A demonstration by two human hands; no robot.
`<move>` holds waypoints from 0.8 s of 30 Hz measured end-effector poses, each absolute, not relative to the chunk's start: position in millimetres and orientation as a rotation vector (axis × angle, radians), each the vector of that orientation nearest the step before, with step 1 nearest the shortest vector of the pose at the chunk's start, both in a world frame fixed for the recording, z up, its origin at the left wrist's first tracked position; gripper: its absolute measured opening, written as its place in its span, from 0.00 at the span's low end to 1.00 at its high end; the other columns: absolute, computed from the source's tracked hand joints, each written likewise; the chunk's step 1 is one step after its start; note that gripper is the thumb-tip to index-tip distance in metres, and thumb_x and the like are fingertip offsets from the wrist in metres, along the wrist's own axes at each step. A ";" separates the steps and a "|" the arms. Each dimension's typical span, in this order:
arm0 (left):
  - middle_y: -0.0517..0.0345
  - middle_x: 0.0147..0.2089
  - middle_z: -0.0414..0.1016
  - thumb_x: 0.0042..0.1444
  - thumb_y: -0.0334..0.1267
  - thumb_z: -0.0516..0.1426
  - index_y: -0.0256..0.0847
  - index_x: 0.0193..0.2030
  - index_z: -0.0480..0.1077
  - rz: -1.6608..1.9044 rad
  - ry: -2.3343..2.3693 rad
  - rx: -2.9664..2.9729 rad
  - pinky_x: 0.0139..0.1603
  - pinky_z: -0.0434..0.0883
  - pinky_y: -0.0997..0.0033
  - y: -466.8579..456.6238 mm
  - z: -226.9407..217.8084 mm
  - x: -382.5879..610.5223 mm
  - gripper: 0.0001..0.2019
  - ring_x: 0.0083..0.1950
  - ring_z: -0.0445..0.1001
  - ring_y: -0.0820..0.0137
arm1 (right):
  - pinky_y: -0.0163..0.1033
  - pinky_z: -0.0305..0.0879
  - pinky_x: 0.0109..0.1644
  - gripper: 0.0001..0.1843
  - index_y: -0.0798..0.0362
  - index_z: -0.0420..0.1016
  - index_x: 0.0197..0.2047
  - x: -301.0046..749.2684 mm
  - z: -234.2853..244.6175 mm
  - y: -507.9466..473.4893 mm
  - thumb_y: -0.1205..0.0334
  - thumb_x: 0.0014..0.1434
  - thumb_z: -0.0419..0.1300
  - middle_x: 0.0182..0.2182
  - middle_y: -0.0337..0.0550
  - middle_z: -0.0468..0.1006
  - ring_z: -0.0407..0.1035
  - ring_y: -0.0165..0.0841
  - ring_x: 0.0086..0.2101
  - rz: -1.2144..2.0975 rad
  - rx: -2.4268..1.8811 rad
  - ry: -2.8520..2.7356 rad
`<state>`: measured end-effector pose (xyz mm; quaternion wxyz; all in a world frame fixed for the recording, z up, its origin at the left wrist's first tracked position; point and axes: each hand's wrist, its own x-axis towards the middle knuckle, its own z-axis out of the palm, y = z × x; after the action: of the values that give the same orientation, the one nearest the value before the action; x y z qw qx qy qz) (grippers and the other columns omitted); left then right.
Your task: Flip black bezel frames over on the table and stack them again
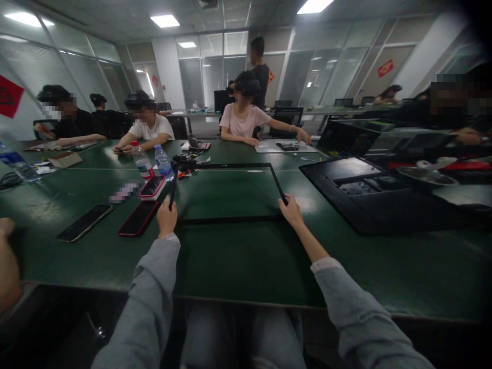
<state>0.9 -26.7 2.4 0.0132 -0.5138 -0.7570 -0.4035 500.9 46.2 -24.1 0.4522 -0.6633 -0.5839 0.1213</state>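
A thin black rectangular frame (230,220), like a screen bezel, is held over the green table (246,266), which shows through its opening. My left hand (167,219) is closed around the frame's left side. Opposite it, my right hand (291,210) grips the right side near the front corner. Close to my left hand lie a phone with a red edge (138,219) and a pink-edged phone or case (152,188). To the right rests a large black panel (357,195) with parts showing in a recess.
Two bottles, one red-capped (143,161) and one blue-labelled (164,163), stand beyond my left hand. A dark phone (85,223) lies at left. A metal bowl (426,176) sits behind the panel. Another person's arm (7,266) is at the left edge; several people sit across the table.
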 end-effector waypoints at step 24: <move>0.37 0.61 0.70 0.63 0.49 0.55 0.43 0.62 0.72 -0.878 -2.476 -1.698 0.58 0.66 0.42 -38.4 2.8 10.1 0.24 0.63 0.66 0.47 | 0.55 0.68 0.58 0.22 0.53 0.77 0.52 511.2 -27.8 39.7 0.63 0.60 0.49 0.46 0.52 0.81 0.75 0.43 0.49 0.172 -1.620 -1.419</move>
<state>10.1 -38.4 2.8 0.0066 -0.5429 -0.7915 -0.2805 511.2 39.7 -27.8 0.4711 -0.6615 -0.5793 0.0702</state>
